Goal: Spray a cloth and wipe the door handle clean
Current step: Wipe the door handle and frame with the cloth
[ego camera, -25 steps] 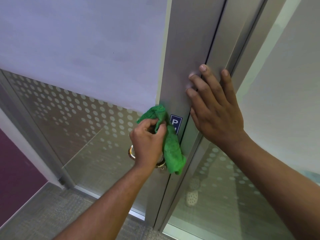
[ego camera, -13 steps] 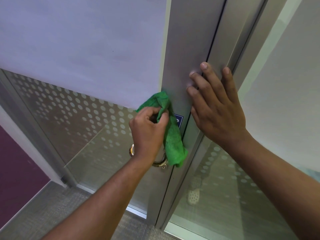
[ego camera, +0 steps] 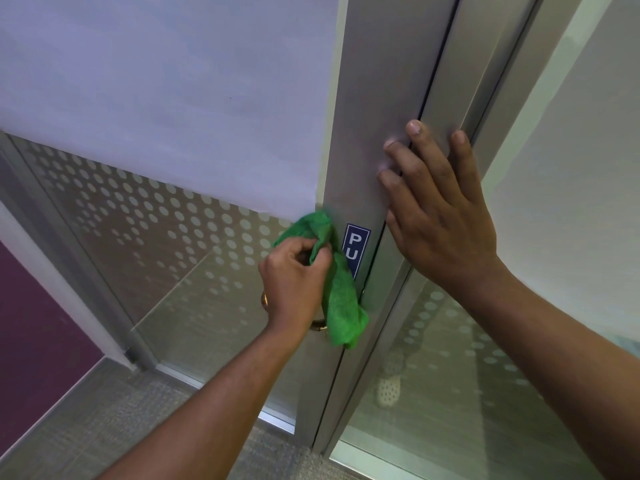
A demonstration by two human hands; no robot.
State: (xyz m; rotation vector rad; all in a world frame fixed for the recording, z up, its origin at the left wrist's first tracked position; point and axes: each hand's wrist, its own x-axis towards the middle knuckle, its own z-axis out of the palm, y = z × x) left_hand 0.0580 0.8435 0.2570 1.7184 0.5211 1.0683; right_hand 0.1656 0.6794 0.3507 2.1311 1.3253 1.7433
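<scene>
Pinching green cloth [ego camera: 341, 296] w/ left hand [ego camera: 294, 282] fingers over handle [ego camera: 265, 300]; right hand [ego camera: 440, 216] splayed on door-frame edge [ego camera: 381, 140].

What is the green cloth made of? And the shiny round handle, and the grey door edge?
The cloth looks like soft, fuzzy microfibre: it folds and droops limply from the left hand. The handle, mostly hidden, looks like polished gold-coloured metal, perhaps brass, because it glints. The door edge looks like matte brushed metal, probably aluminium.

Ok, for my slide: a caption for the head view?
Left hand wipes the door handle with a green cloth; right hand braces the door frame.
</scene>
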